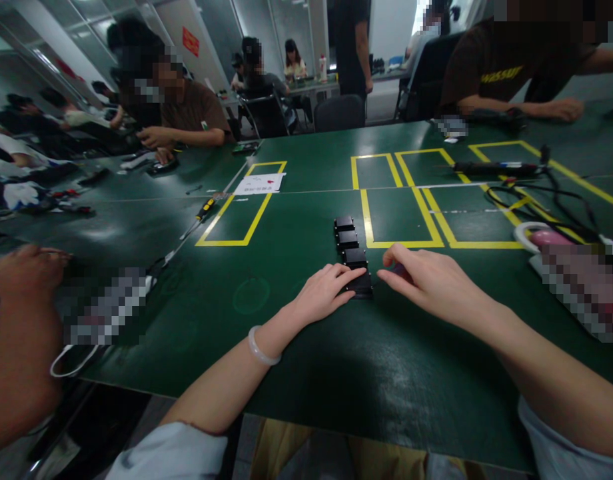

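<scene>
Fingers [344, 275] of the left hand [321, 293] lay flat on the nearest box [360, 285], right hand [431, 280] loosely curled beside it, gripping nothing, probably just lining up the row.

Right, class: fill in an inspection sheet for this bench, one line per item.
Surface: green table marked with yellow tape rectangles.
Job's things: row of four black boxes, touching end to end.
Clutter: screwdriver, white paper, face mask.
Grips: left hand fingertips rest on the nearest box; right hand beside it, pinching something small and unclear.
Cables: black cables at far right.
Surroundings: other people seated around the tables.
</scene>
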`<state>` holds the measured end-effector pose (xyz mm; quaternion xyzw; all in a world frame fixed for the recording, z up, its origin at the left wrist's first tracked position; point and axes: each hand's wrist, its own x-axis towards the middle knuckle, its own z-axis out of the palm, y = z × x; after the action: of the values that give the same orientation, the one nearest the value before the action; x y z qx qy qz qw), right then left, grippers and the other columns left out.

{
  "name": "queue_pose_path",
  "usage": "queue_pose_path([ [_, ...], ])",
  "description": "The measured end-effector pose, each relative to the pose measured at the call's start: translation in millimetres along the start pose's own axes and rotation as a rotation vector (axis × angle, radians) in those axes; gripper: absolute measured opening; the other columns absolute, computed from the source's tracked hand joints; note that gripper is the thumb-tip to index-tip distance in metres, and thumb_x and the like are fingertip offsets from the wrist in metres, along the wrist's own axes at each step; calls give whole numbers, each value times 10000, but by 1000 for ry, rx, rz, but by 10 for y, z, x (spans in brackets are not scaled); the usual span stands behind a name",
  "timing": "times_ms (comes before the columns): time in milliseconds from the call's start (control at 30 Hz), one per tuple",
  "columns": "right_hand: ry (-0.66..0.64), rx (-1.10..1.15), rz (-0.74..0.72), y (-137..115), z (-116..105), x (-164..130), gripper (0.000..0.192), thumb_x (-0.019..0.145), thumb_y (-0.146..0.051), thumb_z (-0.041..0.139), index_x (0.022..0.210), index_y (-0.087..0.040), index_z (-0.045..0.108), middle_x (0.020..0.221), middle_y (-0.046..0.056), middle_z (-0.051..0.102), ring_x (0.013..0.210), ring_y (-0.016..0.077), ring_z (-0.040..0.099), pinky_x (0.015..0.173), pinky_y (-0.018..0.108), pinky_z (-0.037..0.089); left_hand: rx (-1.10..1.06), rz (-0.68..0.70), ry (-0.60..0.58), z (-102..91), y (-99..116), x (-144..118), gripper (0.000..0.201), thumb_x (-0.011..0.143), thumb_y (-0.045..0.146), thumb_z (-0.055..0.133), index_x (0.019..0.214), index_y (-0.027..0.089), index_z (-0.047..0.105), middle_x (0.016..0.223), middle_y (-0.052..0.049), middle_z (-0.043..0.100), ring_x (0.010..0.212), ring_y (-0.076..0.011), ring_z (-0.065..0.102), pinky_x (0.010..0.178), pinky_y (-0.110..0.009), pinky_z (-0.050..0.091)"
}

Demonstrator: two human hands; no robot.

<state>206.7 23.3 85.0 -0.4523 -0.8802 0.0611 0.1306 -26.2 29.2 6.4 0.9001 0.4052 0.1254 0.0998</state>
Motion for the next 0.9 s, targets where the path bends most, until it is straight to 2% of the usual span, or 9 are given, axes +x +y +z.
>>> queue_pose_path([
  [133,-10,-57,12,22,26,5,266,964,-402,326,904,-209,499,700,23,614,618,178,567,554,274,325,6,-4,-4,13,-4,-1,493,964,325,458,1431,307,301,1239,-62,493,1117,-217,481,938,-373,444],
  [367,-6,8,29,-13,3,-3,182,919,-304,384,1044,-199,463,741,11,618,651,167,586,582,269,346,6,-10,-4,12,-2,-3,482,966,335,457,1425,306,312,1228,-61,494,1112,-216,480,936,-370,443],
  [533,12,-45,-1,2,2,-8,245,946,-412,363,934,-209,499,698,16,622,618,172,571,552,269,322,4,-2,-7,7,-3,-2,490,965,324,459,1429,302,305,1225,-62,497,1122,-219,477,937,-373,444],
  [633,16,-90,3,18,21,-4,267,957,-404,342,888,-210,512,679,22,620,600,175,565,539,267,310,7,-3,-7,8,-3,-2,493,963,315,461,1430,304,303,1239,-64,491,1122,-219,478,941,-377,442],
  [900,5,-10,41,-19,-6,-5,194,913,-308,394,1057,-201,466,753,15,640,656,174,601,575,273,354,-2,-11,-8,-3,5,1,484,965,330,454,1426,311,311,1227,-64,496,1107,-218,487,929,-377,449],
])
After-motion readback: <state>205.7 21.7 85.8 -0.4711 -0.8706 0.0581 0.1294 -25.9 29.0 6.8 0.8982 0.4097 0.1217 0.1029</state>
